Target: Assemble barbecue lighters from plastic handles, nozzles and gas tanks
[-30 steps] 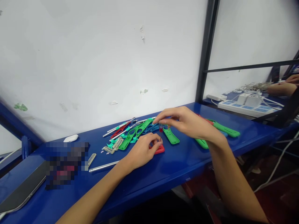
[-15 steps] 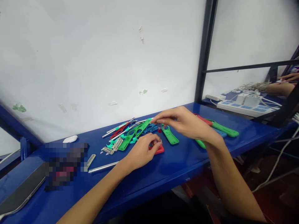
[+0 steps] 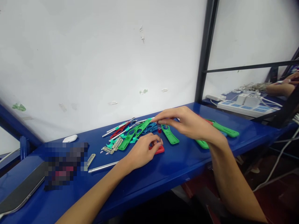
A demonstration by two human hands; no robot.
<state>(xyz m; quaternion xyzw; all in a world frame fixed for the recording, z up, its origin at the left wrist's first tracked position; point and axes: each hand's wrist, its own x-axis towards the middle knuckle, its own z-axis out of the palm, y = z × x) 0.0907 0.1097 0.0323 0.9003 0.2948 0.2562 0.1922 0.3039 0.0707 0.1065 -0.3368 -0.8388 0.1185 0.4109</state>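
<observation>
Glossy blue counter (image 3: 170, 165) ran to scuffed white wall (image 3: 112, 62) at 12 o'clock. Right hand (image 3: 185, 123) fingers pinched upright screwdriver (image 3: 159, 131); red plastic piece (image 3: 160, 150) at its 6 o'clock, left hand (image 3: 143, 147) fingers curled there, grip unclear.

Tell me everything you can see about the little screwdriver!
The screwdriver has a plastic-looking handle, partly red, and a thin, metallic shaft. It stands nearly upright, shaft down, over the red piece. The right hand pinches its top. The left hand is close around its lower end; the tip is hidden.
</observation>
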